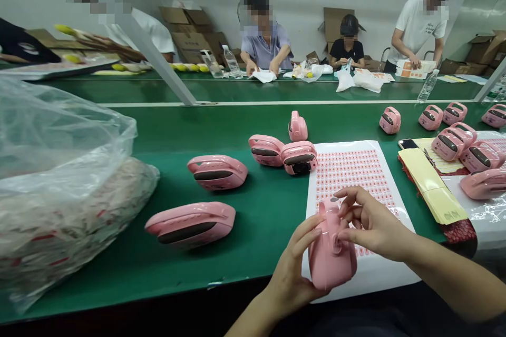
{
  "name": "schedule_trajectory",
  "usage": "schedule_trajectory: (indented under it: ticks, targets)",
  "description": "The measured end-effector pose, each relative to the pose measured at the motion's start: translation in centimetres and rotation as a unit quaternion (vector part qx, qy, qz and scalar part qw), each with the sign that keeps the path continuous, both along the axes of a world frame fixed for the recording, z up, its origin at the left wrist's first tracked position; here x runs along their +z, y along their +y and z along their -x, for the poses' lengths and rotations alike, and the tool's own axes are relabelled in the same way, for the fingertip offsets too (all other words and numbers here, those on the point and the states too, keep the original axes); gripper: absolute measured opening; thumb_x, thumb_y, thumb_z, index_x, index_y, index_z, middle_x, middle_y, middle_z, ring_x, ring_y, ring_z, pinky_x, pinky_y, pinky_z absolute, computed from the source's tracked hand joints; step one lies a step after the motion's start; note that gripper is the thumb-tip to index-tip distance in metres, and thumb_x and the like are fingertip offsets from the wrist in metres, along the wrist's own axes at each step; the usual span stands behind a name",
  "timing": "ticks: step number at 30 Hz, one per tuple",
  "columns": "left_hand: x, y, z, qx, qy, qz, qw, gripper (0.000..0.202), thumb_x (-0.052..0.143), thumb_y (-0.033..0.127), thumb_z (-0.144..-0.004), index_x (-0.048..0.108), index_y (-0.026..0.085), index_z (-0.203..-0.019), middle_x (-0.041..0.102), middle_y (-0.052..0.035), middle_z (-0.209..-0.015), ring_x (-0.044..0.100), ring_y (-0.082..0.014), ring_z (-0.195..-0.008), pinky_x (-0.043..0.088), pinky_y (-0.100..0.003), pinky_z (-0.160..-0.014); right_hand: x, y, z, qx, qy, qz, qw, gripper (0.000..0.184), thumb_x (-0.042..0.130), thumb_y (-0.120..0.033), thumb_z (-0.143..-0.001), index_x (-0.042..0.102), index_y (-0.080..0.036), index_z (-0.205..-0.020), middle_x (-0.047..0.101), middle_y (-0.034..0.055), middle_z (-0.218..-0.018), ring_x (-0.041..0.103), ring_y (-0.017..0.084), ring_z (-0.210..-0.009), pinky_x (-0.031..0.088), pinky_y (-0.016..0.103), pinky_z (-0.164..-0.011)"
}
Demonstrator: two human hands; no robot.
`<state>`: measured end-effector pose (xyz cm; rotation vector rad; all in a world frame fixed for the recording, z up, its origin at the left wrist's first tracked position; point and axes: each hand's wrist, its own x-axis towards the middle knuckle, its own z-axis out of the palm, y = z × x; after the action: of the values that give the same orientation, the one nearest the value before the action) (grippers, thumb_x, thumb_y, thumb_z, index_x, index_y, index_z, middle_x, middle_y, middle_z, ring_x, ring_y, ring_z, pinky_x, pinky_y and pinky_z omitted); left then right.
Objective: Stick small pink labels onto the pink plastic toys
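My left hand (pixel 294 266) cups a glossy pink plastic device (pixel 330 260) from below, with the fingers wrapped around its side. My right hand (pixel 373 224) comes in from the right, with its thumb and fingers at the device's upper loop-shaped part. A small grey-white scrap (pixel 334 199) sits near the right fingertips, too small to identify. Beneath both hands lies a white sheet (pixel 385 279) printed with rows of tiny pink-orange labels (pixel 351 174).
Several matching pink devices (pixel 192 224) lie on the green workbench belt (pixel 253 253). A bulging plastic bag (pixel 55 168) fills the left. Yellow paper (pixel 429 184) and a phone (pixel 408 144) lie to the right. Co-workers (pixel 264 42) sit beyond a second belt.
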<state>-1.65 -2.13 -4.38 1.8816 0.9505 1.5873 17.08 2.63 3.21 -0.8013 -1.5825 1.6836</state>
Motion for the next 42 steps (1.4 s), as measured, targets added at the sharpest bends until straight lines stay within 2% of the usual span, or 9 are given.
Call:
schedule_trajectory:
  ticks: [5, 8, 13, 17, 21, 29, 33, 37, 42]
  targets:
    - [1.0, 0.0, -0.2, 0.000, -0.160, 0.184, 0.970, 0.066, 0.081, -0.004, -0.029, 0.071, 0.026, -0.086, 0.068, -0.0122, -0.105, 0.058, -0.0378, -0.108, 0.034, -0.058, -0.100, -0.3, -0.5, 0.2, -0.006, -0.032, -0.039, 0.999, 0.050, 0.060, -0.003, -0.068, 0.046, -0.024, -0.111, 0.051, -0.0033, -0.086, 0.059, 0.009, -0.067, 0.049, 0.026, -0.065]
    - [1.2, 0.0, -0.2, -0.006, -0.173, 0.203, 0.964, 0.064, 0.082, -0.004, -0.029, 0.072, 0.025, -0.084, 0.067, -0.0125, -0.105, 0.057, -0.0380, -0.109, 0.031, -0.059, -0.102, -0.5, -0.6, 0.2, -0.013, -0.045, -0.085, 0.995, 0.050, 0.057, -0.003, -0.070, 0.045, -0.024, -0.113, 0.050, -0.0028, -0.086, 0.059, 0.009, -0.068, 0.051, 0.028, -0.069]
    - [0.0, -0.1, 0.2, -0.013, -0.035, 0.069, 0.997, 0.073, 0.082, 0.003, -0.040, 0.068, 0.032, -0.106, 0.063, -0.0133, -0.117, 0.058, -0.0364, -0.109, 0.043, -0.054, -0.092, -1.1, -0.9, 0.3, -0.043, -0.105, -0.212, 0.971, 0.048, 0.055, -0.005, -0.075, 0.042, -0.024, -0.117, 0.053, -0.0002, -0.088, 0.057, 0.012, -0.072, 0.051, 0.030, -0.070]
    - [-1.8, 0.0, 0.7, -0.019, 0.079, -0.047, 0.996, 0.086, 0.080, 0.011, -0.052, 0.052, 0.037, -0.129, 0.052, -0.0143, -0.133, 0.053, -0.0364, -0.116, 0.047, -0.049, -0.088, -1.7, -1.5, 0.4, -0.095, -0.115, -0.325, 0.934, 0.044, 0.053, -0.007, -0.078, 0.043, -0.025, -0.116, 0.054, 0.0028, -0.092, 0.057, 0.016, -0.080, 0.051, 0.031, -0.069]
    - [-2.6, 0.1, 0.7, -0.017, 0.019, 0.005, 1.000, 0.085, 0.083, 0.008, -0.043, 0.060, 0.035, -0.120, 0.056, -0.0140, -0.128, 0.054, -0.0384, -0.114, 0.045, -0.053, -0.091, -1.9, -1.7, 0.7, -0.109, -0.097, -0.293, 0.945, 0.042, 0.053, -0.008, -0.077, 0.044, -0.026, -0.114, 0.053, 0.0016, -0.090, 0.057, 0.015, -0.076, 0.050, 0.028, -0.064]
    - [-2.4, 0.0, 0.6, -0.030, -0.157, 0.139, 0.977, 0.082, 0.081, -0.007, -0.025, 0.072, 0.028, -0.098, 0.062, -0.0160, -0.116, 0.053, -0.0428, -0.113, 0.031, -0.062, -0.099, -1.2, -1.1, 0.6, -0.058, -0.030, -0.174, 0.983, 0.037, 0.056, -0.011, -0.077, 0.044, -0.024, -0.109, 0.051, -0.0028, -0.078, 0.057, 0.012, -0.066, 0.046, 0.025, -0.059]
    - [-2.4, 0.0, 0.6, -0.028, -0.179, 0.174, 0.968, 0.078, 0.081, -0.008, -0.023, 0.073, 0.028, -0.092, 0.062, -0.0153, -0.114, 0.052, -0.0440, -0.114, 0.027, -0.065, -0.100, -1.3, -1.1, 0.6, -0.061, -0.043, -0.174, 0.982, 0.039, 0.058, -0.010, -0.076, 0.046, -0.024, -0.110, 0.052, -0.0021, -0.080, 0.056, 0.011, -0.067, 0.046, 0.024, -0.060]
    - [-2.3, -0.2, 0.5, -0.033, -0.142, 0.131, 0.981, 0.083, 0.082, -0.006, -0.025, 0.072, 0.031, -0.099, 0.062, -0.0155, -0.116, 0.053, -0.0431, -0.112, 0.031, -0.064, -0.098, -1.5, -1.4, 0.6, -0.073, -0.080, -0.188, 0.976, 0.041, 0.058, -0.010, -0.075, 0.046, -0.024, -0.112, 0.052, -0.0002, -0.085, 0.055, 0.012, -0.072, 0.048, 0.025, -0.062]
    - [-2.6, -0.2, 0.7, -0.041, -0.105, 0.127, 0.985, 0.078, 0.083, -0.002, -0.028, 0.073, 0.032, -0.098, 0.060, -0.0153, -0.119, 0.052, -0.0441, -0.113, 0.036, -0.060, -0.096, -1.6, -1.5, 0.5, -0.093, -0.111, -0.303, 0.942, 0.043, 0.053, -0.008, -0.079, 0.042, -0.025, -0.116, 0.053, 0.0024, -0.091, 0.057, 0.014, -0.075, 0.051, 0.027, -0.063]
